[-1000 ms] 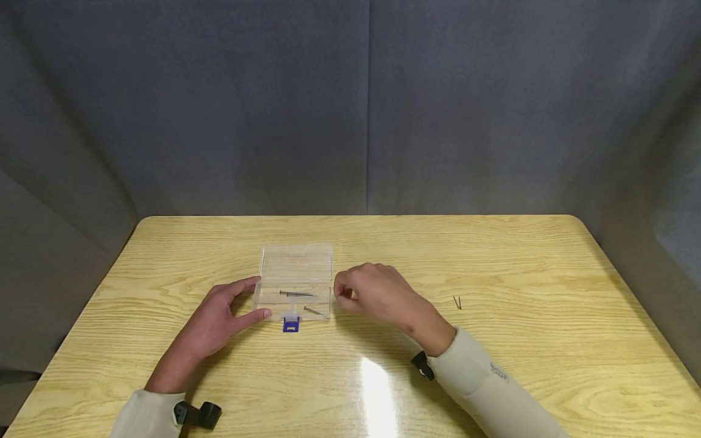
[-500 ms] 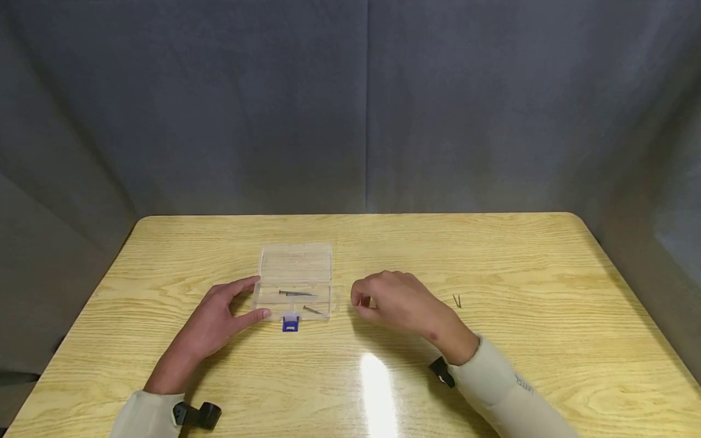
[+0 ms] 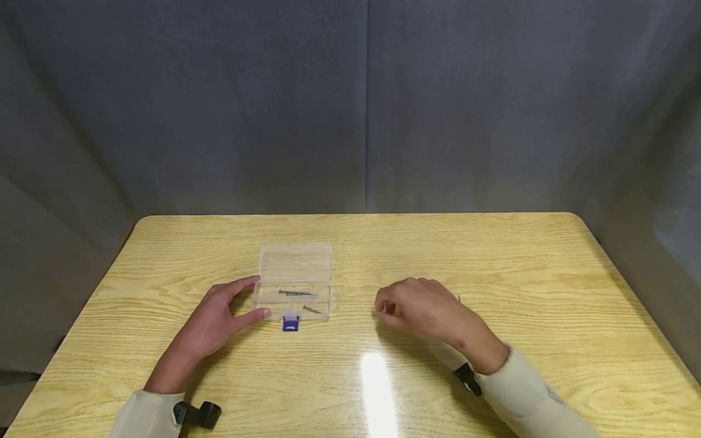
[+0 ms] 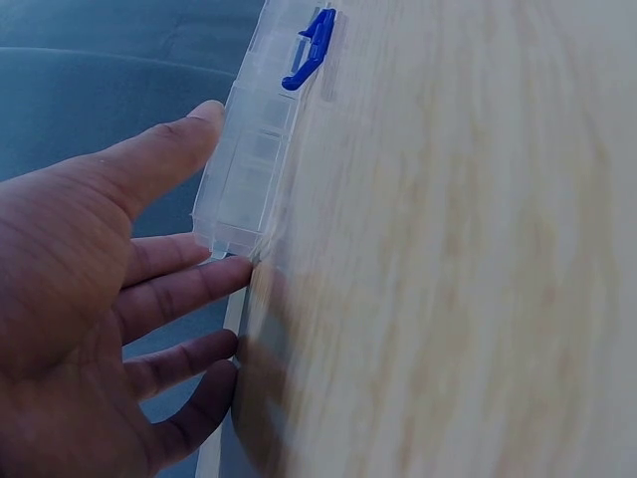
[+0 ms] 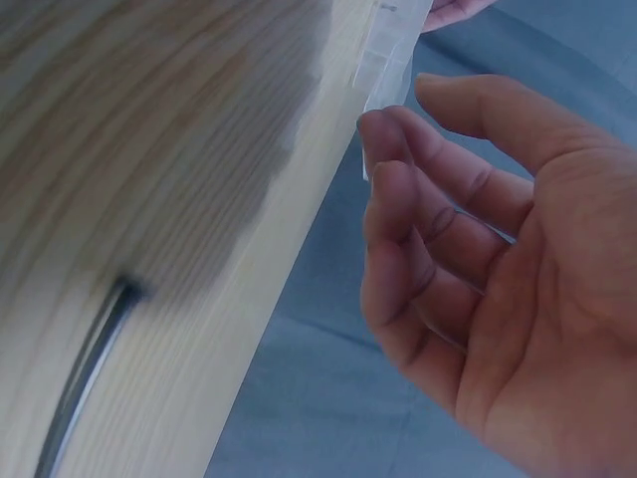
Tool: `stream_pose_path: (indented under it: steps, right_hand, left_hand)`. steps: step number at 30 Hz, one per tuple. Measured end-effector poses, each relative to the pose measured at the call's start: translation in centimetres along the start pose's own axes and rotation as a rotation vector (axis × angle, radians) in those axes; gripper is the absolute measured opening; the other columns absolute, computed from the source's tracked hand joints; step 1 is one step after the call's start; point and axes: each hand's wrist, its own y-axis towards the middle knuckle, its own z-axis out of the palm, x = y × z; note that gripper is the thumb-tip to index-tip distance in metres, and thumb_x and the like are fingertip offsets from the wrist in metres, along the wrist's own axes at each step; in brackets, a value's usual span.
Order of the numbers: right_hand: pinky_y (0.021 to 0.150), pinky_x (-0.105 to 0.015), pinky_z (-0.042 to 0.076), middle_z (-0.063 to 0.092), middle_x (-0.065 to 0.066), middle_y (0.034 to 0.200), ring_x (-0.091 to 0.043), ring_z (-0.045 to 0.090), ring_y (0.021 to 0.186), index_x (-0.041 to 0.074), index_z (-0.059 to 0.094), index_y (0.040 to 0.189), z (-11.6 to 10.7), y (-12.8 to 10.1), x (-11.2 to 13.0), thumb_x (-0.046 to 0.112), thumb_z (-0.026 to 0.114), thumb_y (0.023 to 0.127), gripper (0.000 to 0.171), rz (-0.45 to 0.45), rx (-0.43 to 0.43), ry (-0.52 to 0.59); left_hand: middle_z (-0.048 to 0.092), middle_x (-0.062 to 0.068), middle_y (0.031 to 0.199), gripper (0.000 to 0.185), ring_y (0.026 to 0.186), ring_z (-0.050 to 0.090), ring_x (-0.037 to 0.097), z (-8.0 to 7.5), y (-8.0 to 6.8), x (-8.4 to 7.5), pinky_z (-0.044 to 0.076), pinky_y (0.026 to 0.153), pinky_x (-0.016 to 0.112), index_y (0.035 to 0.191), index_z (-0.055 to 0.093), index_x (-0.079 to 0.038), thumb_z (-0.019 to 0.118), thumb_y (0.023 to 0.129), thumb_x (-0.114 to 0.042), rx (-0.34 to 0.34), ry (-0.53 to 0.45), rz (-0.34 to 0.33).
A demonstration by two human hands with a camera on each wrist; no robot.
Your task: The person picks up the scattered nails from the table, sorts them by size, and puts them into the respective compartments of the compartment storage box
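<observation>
At the near side of the wooden table point(image 3: 383, 243), pale sleeves point(image 3: 148, 417), and then the left hand point(image 3: 219, 313), thumb and fingers wide around the left end of the transparent plastic box point(image 3: 324, 301), no firm grip visible. To the right, well apart from the box, the right hand point(image 3: 424, 307), with fingers softly bent, thumb away from them, nothing visibly held. At the near edge of the box, a blue latch point(image 3: 291, 323); behind it, in the front right part, a slanting nail point(image 3: 313, 310). Just beyond the right knuckles, much nearer to this hand than to the left, a loose nail point(image 3: 459, 298), mostly hidden in the head view, long axis impossible to tell from there. In the right wrist view, by contrast, a long dark shaft point(image 5: 90, 373), probably the same nail, blurred, running obliquely on the wood. In the rear part of the box, thin nails point(image 3: 296, 293), almost sideways. Farther, the turned-back lid point(image 3: 296, 261); last, the grey curtain point(image 3: 350, 121).
</observation>
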Motion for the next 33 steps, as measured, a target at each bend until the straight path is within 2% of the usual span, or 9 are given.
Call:
stream_pose_path:
  steps: [18,24,33]
  right_hand:
    - [0.063,-0.027,0.052,0.069,0.019,0.091,0.000,0.062,0.078,0.025,0.079,0.098,-1.2,-4.1,-2.7,0.015,0.076,0.095,0.010,0.043,0.019,-0.016]
    - [0.061,-0.028,0.050,0.065,0.022,0.088,0.002,0.057,0.075,0.028,0.076,0.093,-1.2,-5.0,-3.2,0.015,0.077,0.094,0.014,0.039,0.021,-0.030]
    - [0.062,-0.027,0.052,0.067,0.022,0.088,0.003,0.060,0.076,0.026,0.077,0.095,-1.0,-6.3,-3.9,0.014,0.079,0.092,0.013,0.044,-0.004,-0.057]
  left_hand:
    - [0.061,0.025,0.137,0.072,0.137,0.043,0.048,0.0,-0.1,0.0,0.032,0.111,0.064,0.148,0.053,0.002,0.080,0.093,-0.035,0.004,0.016,0.005]
    - [0.061,0.024,0.137,0.072,0.138,0.043,0.048,0.0,0.0,0.1,0.032,0.111,0.064,0.148,0.053,0.002,0.080,0.092,-0.035,0.002,0.015,0.011]
    - [0.059,0.023,0.140,0.073,0.137,0.041,0.049,0.0,0.0,0.1,0.032,0.110,0.066,0.149,0.052,-0.001,0.080,0.092,-0.037,0.008,0.025,-0.018]
